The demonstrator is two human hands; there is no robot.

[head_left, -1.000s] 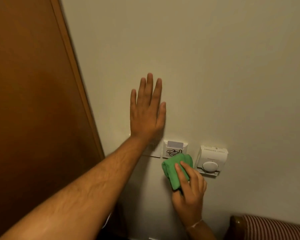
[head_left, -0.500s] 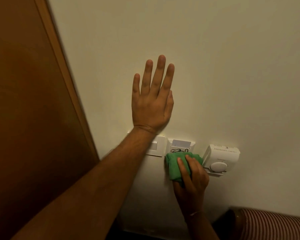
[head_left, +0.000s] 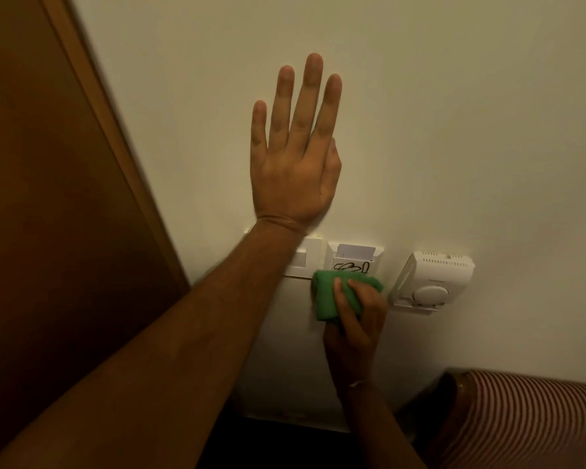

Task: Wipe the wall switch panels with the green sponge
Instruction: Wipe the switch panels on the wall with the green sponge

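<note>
My left hand [head_left: 295, 157] lies flat on the cream wall [head_left: 454, 113], fingers spread and pointing up, just above the panels. Its forearm covers most of the white switch panel [head_left: 307, 262]. Next to that is a key-card panel [head_left: 354, 258] with a card in its slot and a black scribble below. My right hand [head_left: 356, 316] presses the green sponge [head_left: 329, 296] against the lower edge of the key-card panel, covering its bottom part.
A white thermostat box [head_left: 433, 279] with a round dial sticks out of the wall right of the sponge. A brown wooden door [head_left: 48, 198] and its frame fill the left side. A striped cushion [head_left: 528, 421] on dark furniture sits at the lower right.
The view has moved closer to the wall. My left hand sits higher above the panels than a second ago. The sponge has risen onto the key-card panel's lower part.
</note>
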